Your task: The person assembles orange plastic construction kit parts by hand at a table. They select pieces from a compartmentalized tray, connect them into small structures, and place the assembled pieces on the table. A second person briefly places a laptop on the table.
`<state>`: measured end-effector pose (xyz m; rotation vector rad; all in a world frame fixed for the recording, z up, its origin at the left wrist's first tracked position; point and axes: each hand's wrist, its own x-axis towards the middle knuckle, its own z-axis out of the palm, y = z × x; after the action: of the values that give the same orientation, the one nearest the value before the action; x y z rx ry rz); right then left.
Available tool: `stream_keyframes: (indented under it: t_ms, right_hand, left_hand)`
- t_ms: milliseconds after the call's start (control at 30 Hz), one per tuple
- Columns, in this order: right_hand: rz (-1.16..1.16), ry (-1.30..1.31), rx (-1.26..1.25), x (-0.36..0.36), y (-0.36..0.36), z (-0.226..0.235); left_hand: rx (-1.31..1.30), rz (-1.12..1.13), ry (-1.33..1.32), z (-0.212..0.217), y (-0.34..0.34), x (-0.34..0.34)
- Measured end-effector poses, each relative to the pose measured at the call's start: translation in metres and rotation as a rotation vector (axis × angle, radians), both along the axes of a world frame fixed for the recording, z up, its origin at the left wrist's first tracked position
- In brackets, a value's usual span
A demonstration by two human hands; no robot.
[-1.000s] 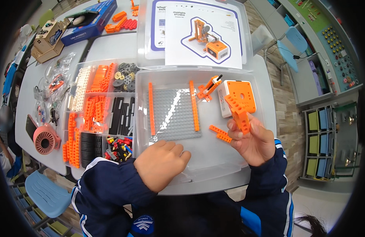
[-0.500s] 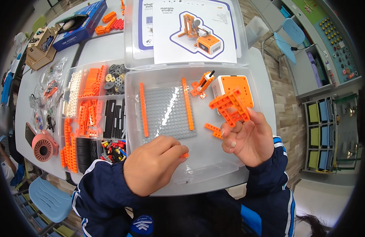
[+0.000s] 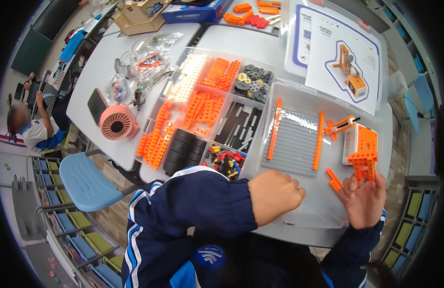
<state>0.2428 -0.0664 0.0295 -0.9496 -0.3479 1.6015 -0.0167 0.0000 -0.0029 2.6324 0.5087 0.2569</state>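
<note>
My right hand [image 3: 365,201] pinches an orange building-block assembly [image 3: 364,164] between thumb and fingers, holding it up in front of an orange-and-white box module [image 3: 360,143]. My left hand [image 3: 276,197] is a closed fist over the near edge of the clear plastic tray [image 3: 308,213]; its fingertips are turned away, so what they hold is hidden. Inside the tray lies a grey studded baseplate [image 3: 296,139] with a long orange beam on its left side [image 3: 274,128] and another on its right [image 3: 319,140]. A small orange piece with a black rod [image 3: 342,126] and a short orange block piece [image 3: 334,179] lie nearby.
Left of the tray stands a compartment box [image 3: 195,85] of white, orange, grey and black parts. Beyond the tray, its lid holds a printed sheet [image 3: 344,62]. A pink fan [image 3: 118,123], a phone [image 3: 97,105] and bagged parts [image 3: 150,65] lie farther left, near a blue chair [image 3: 87,182].
The view has swung left, so the tray now appears farther right. The orange assembly is tilted differently in my right hand. The orange bit that showed at my left fingertips is out of sight.
</note>
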Motion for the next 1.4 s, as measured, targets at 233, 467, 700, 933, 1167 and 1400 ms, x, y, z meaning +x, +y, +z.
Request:
stream_keyframes:
  t_ms: [233,467,700,933,1167,1400]
  right_hand:
    - [-0.044,-0.023,0.054,-0.001,0.000,-0.001]
    - [-0.041,-0.048,0.053,-0.001,0.001,-0.004]
    - [0.032,-0.090,0.036,-0.005,0.002,-0.003]
    - [0.050,-0.059,0.058,-0.002,0.000,-0.003]
    - [0.124,-0.087,0.069,-0.002,0.000,-0.001]
    - [0.173,0.137,0.012,0.002,0.006,0.000]
  left_hand:
    - [0.037,0.050,-0.531,0.027,0.003,-0.016]
    - [0.031,0.746,-0.346,0.080,0.007,-0.144]
    - [0.096,0.494,0.176,0.045,0.091,-0.167]
    - [0.021,0.354,0.524,0.029,0.122,-0.145]
    - [-0.091,0.373,0.478,0.019,0.127,-0.151]
    - [-0.099,0.529,-0.171,0.075,0.094,-0.121]
